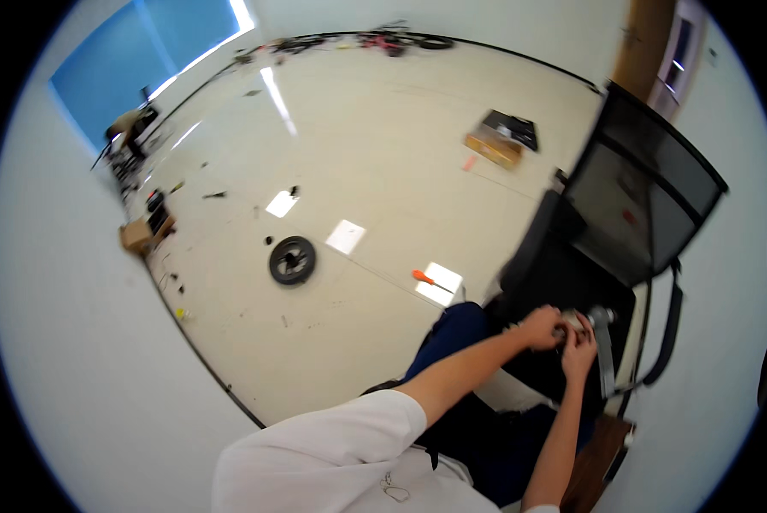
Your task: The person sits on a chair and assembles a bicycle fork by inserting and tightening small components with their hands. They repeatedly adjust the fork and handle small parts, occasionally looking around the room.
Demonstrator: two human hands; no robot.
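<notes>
Both my hands meet over the black seat of an office chair point(572, 295). My left hand point(540, 328) is closed, its fingers at a small, blurred tan-and-grey piece point(574, 322). My right hand point(579, 352) pinches the same piece from the right; its kind is too small and smeared to make out. Just beyond my right fingers a grey metal part point(606, 355), long with a rounded upper end, rests along the chair seat's right side.
An orange-handled screwdriver point(422, 276) lies on the pale floor left of the chair. Farther left is a black wheel point(292, 260). A cardboard box point(495, 145) with a black case stands ahead, another box point(135, 237) by the left wall. Bike parts point(392, 38) line the far wall.
</notes>
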